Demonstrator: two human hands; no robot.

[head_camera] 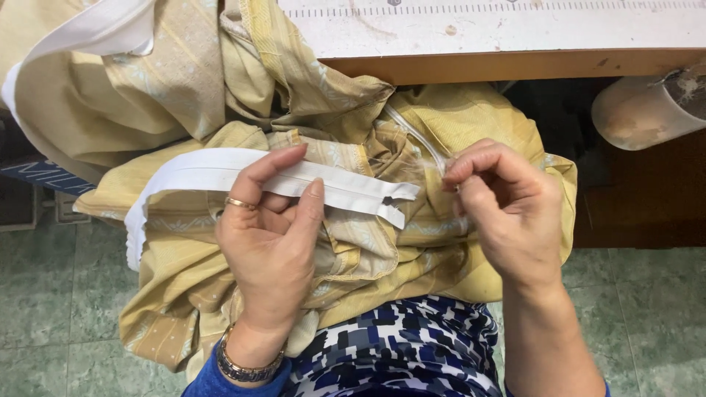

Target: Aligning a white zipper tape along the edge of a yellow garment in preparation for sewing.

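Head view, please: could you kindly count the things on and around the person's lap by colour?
White: 2, zipper tape pinched in the left hand, table top
Yellow: 1, cloth
Gold: 2, ring, bracelet
Total: 5
The right hand is pinched shut at the cloth; what it holds is too small to tell.

**Stuff around the sewing spot**

So up top there's a wooden counter point(515, 65) with a worn white top, and a printed ruler strip point(485, 10) runs along its far edge. Off to the right, a dusty, pale, cone-shaped thing point(640, 110) sticks in under the counter; can't tell what it is. The floor point(44, 294) is green marbled tile, showing on both sides. At the left edge there's a bit of dark blue mat point(44, 175) peeking out. At the bottom, the lap is covered by blue, black and white patterned clothing point(401, 345).
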